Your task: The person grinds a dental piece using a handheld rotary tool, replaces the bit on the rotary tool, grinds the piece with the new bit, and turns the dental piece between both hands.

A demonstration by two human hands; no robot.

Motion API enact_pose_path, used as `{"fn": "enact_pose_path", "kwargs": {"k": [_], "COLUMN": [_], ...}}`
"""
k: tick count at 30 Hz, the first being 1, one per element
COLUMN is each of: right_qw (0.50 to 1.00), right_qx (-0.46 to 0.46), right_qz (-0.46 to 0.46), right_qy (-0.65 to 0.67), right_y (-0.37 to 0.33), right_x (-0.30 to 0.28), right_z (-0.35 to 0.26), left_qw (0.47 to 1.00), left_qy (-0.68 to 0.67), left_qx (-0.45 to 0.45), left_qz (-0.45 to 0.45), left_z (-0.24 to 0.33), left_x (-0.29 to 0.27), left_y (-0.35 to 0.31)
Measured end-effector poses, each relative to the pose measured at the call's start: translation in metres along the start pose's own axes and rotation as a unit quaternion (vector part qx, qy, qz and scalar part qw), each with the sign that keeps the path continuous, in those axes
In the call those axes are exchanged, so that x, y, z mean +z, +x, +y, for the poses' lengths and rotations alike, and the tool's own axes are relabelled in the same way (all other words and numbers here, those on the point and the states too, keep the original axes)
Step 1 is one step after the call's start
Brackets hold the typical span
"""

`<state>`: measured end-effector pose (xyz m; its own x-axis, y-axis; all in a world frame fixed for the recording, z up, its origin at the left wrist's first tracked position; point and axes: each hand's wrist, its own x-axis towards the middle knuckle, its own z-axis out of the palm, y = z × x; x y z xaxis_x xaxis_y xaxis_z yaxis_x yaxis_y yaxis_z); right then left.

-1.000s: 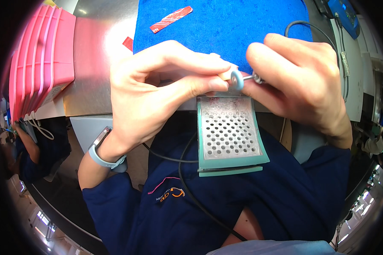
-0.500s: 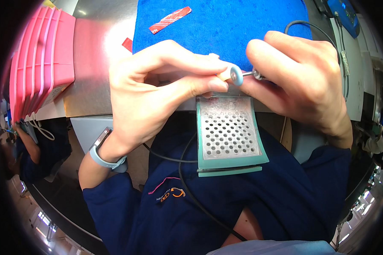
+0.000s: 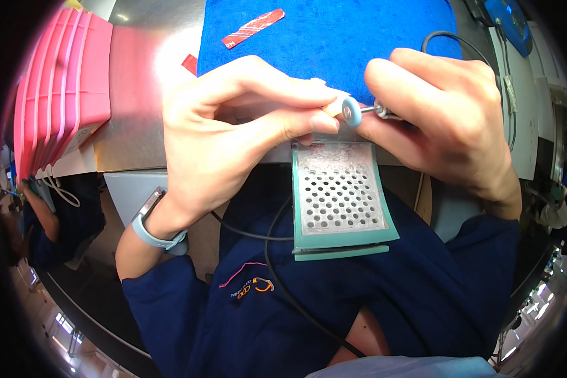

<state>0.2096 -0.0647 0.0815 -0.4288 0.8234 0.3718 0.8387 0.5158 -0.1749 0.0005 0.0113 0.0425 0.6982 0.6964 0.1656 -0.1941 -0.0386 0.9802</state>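
My left hand pinches a small pale workpiece between thumb and fingertips. My right hand grips a rotary handpiece whose small light-blue polishing wheel touches that piece. Both hands hover just above a teal tray with a perforated metal plate that juts out from the bench edge over my lap. Most of the workpiece is hidden by my fingers.
A blue mat covers the bench with a red strip on it. A pink ribbed box stands at the left on the metal surface. A black cable runs across my dark blue jacket. Another person's arm is at far left.
The polishing wheel and the pinched piece have shifted slightly; the wheel has turned a little against the piece. Both hands stay in nearly the same place.
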Motion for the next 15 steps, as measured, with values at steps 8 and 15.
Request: {"fn": "enact_pose_path", "kwargs": {"k": [8,15], "right_qw": [1.000,0.999], "right_qx": [0.001,0.013], "right_qz": [0.006,-0.001], "right_qy": [-0.002,0.036], "right_y": [0.013,0.013], "right_x": [-0.006,-0.004], "right_z": [-0.002,0.001], "left_qw": [1.000,0.998], "left_qy": [-0.024,0.052], "left_qx": [-0.012,0.036], "left_qz": [0.016,-0.030], "left_z": [-0.002,-0.008], "left_x": [-0.001,-0.010], "left_y": [-0.001,0.000]}}
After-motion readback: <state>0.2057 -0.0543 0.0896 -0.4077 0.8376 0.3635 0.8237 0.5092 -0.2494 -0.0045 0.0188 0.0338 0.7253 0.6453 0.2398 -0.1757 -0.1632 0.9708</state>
